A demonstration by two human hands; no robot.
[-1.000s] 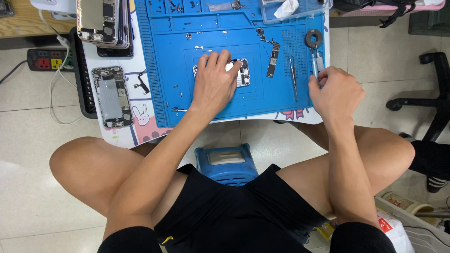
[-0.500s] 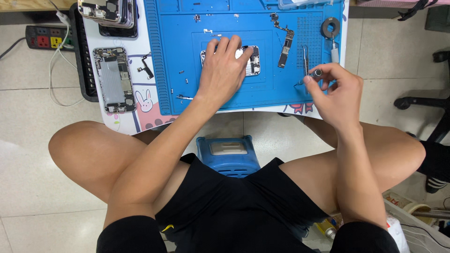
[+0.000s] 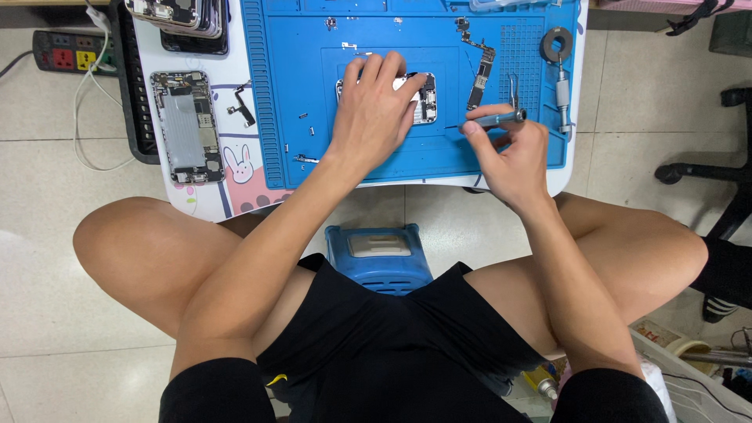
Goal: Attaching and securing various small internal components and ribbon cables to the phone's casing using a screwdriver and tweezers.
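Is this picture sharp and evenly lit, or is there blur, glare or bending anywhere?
Head view: light is soft and even, with only faint shadows under the left hand and right hand; no strong glare on the blue mat; the hands and screwdriver look fairly sharp; the small parts on the mat are too tiny to read; the floor tile lines look straight, so I see no obvious bending.

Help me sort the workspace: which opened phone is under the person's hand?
The opened phone on the blue mat, pinned by the left hand; the other opened phone lies untouched off the mat.
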